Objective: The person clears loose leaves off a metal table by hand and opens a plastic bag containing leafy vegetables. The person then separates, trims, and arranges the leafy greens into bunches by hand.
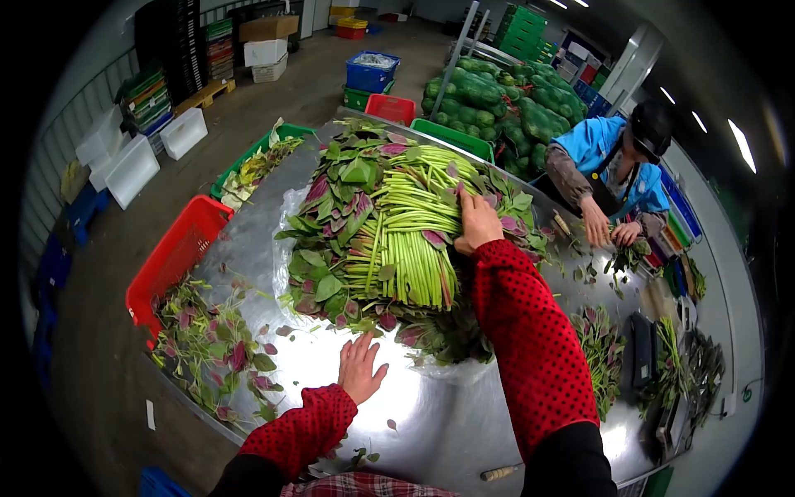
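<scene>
A large pile of red-and-green amaranth (406,248) lies on the steel table, its pale green stems bundled in the middle and its leaves spread around them. Clear plastic (288,217) shows beneath the pile's edges. My right hand (479,222) rests against the right side of the stems, fingers apart and not wrapped round any of them. Just below the pile's near edge is my left hand (360,369), its fingers spread and nothing in them. Both forearms wear red sleeves with black dots.
Loose amaranth (211,340) lies at the left, beside a red crate (178,253). More amaranth (598,352) and a wooden-handled tool (499,474) are on the right and near side. A co-worker in blue (596,157) handles greens across the table. Netted sacks (513,108) stand behind.
</scene>
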Action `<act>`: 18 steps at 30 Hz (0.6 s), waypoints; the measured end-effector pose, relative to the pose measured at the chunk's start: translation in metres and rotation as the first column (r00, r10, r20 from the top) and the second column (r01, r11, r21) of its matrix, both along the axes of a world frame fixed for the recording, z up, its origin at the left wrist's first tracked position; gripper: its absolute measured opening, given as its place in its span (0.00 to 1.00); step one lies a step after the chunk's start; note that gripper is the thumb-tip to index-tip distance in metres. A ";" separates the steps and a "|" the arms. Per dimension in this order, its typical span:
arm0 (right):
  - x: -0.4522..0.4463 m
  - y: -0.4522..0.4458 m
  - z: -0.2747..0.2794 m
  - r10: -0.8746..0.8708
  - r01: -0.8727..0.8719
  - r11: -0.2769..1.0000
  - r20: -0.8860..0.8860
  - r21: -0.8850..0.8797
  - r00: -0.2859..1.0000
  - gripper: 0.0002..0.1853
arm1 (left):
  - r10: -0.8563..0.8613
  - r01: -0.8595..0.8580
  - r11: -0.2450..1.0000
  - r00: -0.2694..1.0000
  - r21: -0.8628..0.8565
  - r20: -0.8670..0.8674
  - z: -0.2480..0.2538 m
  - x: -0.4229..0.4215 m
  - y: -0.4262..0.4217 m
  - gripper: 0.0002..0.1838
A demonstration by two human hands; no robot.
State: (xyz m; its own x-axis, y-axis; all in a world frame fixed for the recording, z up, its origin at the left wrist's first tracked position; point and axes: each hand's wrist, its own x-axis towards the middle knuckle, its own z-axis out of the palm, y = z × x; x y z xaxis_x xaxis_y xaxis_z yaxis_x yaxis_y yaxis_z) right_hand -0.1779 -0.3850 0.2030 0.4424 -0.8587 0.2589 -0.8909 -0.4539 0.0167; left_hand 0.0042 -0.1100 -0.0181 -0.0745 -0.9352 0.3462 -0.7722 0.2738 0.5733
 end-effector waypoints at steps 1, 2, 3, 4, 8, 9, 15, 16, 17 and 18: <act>-0.002 -0.002 -0.001 0.008 -0.007 1.000 -0.013 0.006 1.000 0.44 | 0.008 -0.007 1.000 1.000 0.006 -0.013 0.002 -0.002 0.000 0.26; -0.006 -0.003 -0.001 0.023 -0.023 1.000 0.003 0.016 1.000 0.42 | 0.027 -0.027 1.000 0.999 -0.012 -0.024 0.005 -0.003 0.000 0.26; -0.010 -0.003 -0.001 0.035 -0.035 0.999 0.023 0.024 0.999 0.40 | 0.043 -0.044 0.998 0.999 -0.033 -0.032 0.009 -0.004 0.001 0.25; -0.012 0.000 0.006 0.070 -0.071 0.997 0.063 0.012 0.996 0.31 | 0.013 -0.025 0.996 0.989 -0.081 -0.148 0.014 -0.009 0.001 0.24; -0.018 0.007 0.000 0.158 -0.157 0.987 0.042 -0.018 0.987 0.15 | -0.248 0.126 0.960 0.797 -0.249 -0.550 0.114 -0.050 -0.022 0.22; -0.017 0.018 0.005 0.157 -0.157 0.988 0.037 -0.017 0.987 0.15 | -0.190 0.176 0.979 0.605 -0.103 -0.773 0.130 -0.062 -0.038 0.22; -0.002 0.099 0.026 0.370 -0.371 0.926 0.018 0.071 0.929 0.15 | 0.200 0.350 0.936 -0.434 0.041 -0.879 0.167 -0.084 -0.135 0.20; 0.000 0.103 0.030 0.386 -0.384 0.912 0.017 0.144 0.923 0.18 | 0.251 0.355 0.932 -0.471 0.078 -0.846 0.163 -0.083 -0.141 0.19; 0.002 0.106 0.035 0.401 -0.396 0.893 0.022 0.215 0.916 0.20 | 0.299 0.360 0.925 -0.503 0.118 -0.811 0.159 -0.080 -0.144 0.18; -0.002 0.098 0.050 0.414 -0.416 0.803 0.104 0.427 0.904 0.26 | 0.309 0.379 0.918 -0.493 0.119 -0.813 0.155 -0.077 -0.146 0.20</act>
State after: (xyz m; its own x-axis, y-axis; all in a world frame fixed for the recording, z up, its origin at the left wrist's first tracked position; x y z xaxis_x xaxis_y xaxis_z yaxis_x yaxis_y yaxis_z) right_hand -0.1799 -0.2875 0.2531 0.7816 -0.6175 -0.0878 -0.6152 -0.7400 -0.2718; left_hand -0.0732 -0.2561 0.1366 -0.0468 -0.9678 -0.2475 0.9336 -0.1305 0.3338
